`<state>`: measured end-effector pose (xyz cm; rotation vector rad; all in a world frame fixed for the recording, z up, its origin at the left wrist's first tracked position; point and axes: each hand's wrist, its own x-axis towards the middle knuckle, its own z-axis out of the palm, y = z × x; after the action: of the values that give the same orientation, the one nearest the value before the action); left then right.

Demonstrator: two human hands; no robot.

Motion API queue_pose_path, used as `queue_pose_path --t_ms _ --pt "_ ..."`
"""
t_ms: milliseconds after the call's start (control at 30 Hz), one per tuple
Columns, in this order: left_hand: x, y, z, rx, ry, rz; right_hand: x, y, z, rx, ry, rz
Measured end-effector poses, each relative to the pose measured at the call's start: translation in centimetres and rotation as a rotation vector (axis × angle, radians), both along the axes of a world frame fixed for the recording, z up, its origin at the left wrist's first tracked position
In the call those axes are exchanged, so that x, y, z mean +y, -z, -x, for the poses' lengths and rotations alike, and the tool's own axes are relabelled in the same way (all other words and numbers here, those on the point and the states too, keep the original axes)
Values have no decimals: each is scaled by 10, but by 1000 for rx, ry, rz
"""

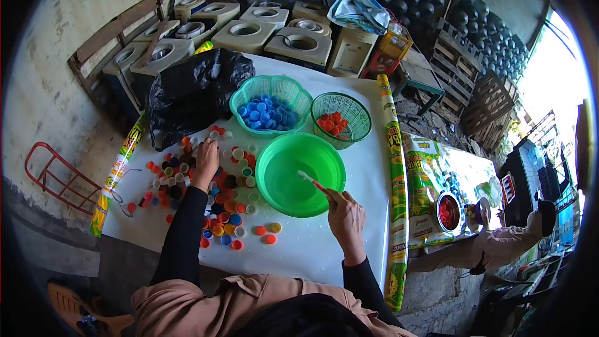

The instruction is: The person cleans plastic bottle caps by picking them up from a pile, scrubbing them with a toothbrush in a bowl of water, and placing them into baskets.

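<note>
My right hand is closed round the red handle of a toothbrush, whose pale head is over the green basin. The basin holds what looks like water. My left hand reaches into the loose bottle caps of many colours spread on the white table. Its fingers are bent together near white and red caps; what they grip is too small to name. Behind the basin are a light green basket of blue caps and a darker green basket with red caps.
A black plastic bag lies at the table's back left. Yellow printed rolls edge both sides. At the right, a person is by another table with a metal bowl. Beige dispenser casings stand behind.
</note>
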<state>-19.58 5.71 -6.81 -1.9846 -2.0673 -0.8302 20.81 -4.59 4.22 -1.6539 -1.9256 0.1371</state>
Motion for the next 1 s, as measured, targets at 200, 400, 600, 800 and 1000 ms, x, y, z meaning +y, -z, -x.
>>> queue_pose_path --t_ms 200,400,600,800,1000 --pt "-7 -14 -3 -371 78 101 -13 1 -10 5 10 39" --pt "-34 -87 -97 -1096 406 259 -20 -3 -6 94 6 -15" --pt "-34 -71 -172 -1565 429 528 -34 -6 3 236 16 -21" --pt "-32 -61 -193 -1709 490 522 -37 13 2 207 65 -48" --pt "-36 -63 -193 -1062 447 246 -7 14 -10 2 106 -30"
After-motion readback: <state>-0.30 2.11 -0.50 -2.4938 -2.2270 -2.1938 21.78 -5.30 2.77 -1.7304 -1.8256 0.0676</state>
